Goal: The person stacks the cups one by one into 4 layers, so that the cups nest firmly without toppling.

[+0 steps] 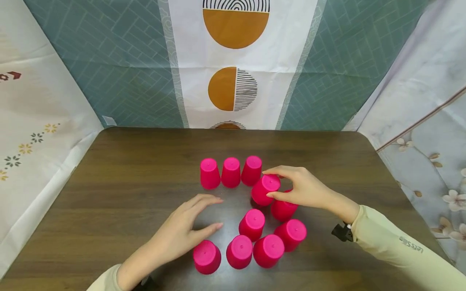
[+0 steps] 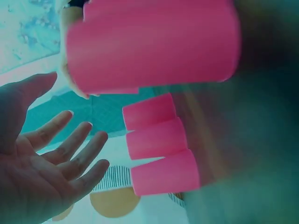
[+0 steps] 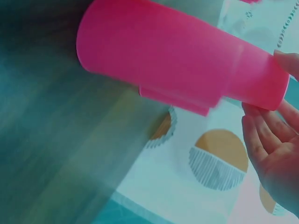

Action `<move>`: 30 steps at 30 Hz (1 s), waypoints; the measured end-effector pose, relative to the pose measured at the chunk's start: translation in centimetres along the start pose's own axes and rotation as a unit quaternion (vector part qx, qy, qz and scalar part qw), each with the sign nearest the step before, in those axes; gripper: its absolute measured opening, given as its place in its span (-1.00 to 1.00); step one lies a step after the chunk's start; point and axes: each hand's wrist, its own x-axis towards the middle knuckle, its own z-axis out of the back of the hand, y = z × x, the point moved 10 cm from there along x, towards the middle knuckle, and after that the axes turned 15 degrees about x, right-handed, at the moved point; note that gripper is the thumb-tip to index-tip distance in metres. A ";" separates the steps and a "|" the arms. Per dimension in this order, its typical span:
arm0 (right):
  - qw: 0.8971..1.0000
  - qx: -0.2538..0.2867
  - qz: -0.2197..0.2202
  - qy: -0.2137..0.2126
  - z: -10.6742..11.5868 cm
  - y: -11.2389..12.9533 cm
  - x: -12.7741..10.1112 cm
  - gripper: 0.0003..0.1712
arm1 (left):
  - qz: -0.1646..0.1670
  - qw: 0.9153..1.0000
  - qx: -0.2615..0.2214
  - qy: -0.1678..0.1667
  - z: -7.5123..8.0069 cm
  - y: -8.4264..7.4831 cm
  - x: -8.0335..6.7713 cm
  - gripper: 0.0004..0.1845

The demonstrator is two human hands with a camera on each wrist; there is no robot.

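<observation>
The person's right hand pinches a bright pink plastic cup by its closed end, thumb on the near side and forefinger curled over the far side. The cup is upside down like the rest and tilted, its flat base leaning toward the person; there's a small moulded dot at the centre of the base, w/ smooth, slightly tapered walls. It seems lifted a bit off the dark wood-grain tabletop, but I can't tell for sure. In the right wrist view the same cup fills the frame, w/ fingertips at its narrow end and a second pink cup edge showing just behind it.

Taking that held cup as the marker: a row of three pink upturned cups stands just left and behind it, nearly touching each other. Another pink cup sits right behind the hand's thumb, just in front and to the right of the held one. One more upturned cup stands in front of it, and beyond that, nearer the person, a curved line of four pink cups.

The left hand hovers in front and to the left of the held cup, fingers spread and relaxed, holding nothing; the wrist view shows its open palm.
</observation>
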 end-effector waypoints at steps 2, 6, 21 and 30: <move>1.000 -0.004 0.016 -0.011 1.1 0.4 -0.1 -0.34 | 0.018 1.000 0.005 -0.002 0.1 0.2 -2.0 -0.46; 0.999 -0.014 0.028 -0.034 3.2 0.8 -0.4 -0.30 | 0.026 0.999 0.027 -0.033 0.5 0.3 -5.4 -0.43; 0.993 -0.011 0.012 -0.119 7.2 -3.9 0.1 -0.35 | 0.015 0.998 0.001 -0.068 -0.7 -1.0 -7.0 -0.32; 0.990 0.026 -0.085 -0.109 6.2 -9.4 1.0 -0.39 | 0.102 0.987 -0.045 -0.112 -1.4 -0.1 -8.8 -0.10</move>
